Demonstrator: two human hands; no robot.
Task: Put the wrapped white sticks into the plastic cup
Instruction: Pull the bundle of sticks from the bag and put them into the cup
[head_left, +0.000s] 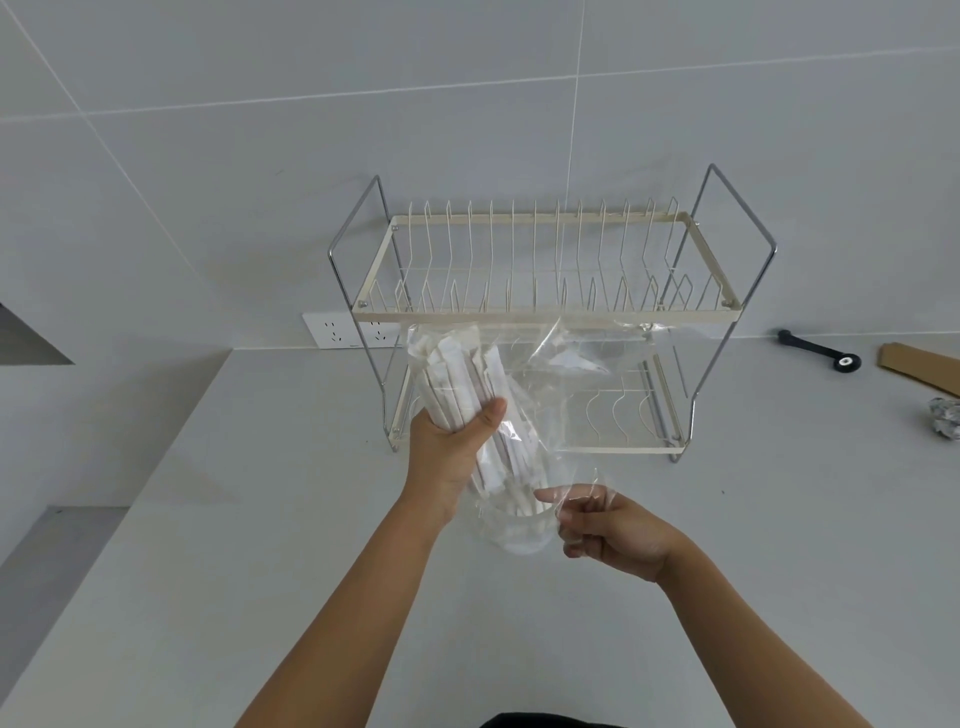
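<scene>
My left hand (451, 447) grips a bundle of wrapped white sticks (457, 379) around its middle, held almost upright. The sticks' lower ends reach down into a clear plastic cup (511, 540) standing on the counter. My right hand (608, 530) is to the right of the cup, its fingers pinched on a clear plastic bag (576, 395). The bag rises from the cup's rim up beside the bundle in front of the rack. The cup's outline is faint behind the bag.
A two-tier wire dish rack (535, 312) stands against the tiled wall just behind the cup. Wall sockets (337, 330) sit left of it. At the far right lie a black tool (821, 351), a cardboard piece (922, 366) and a foil ball (944, 418). The counter edge runs down the left.
</scene>
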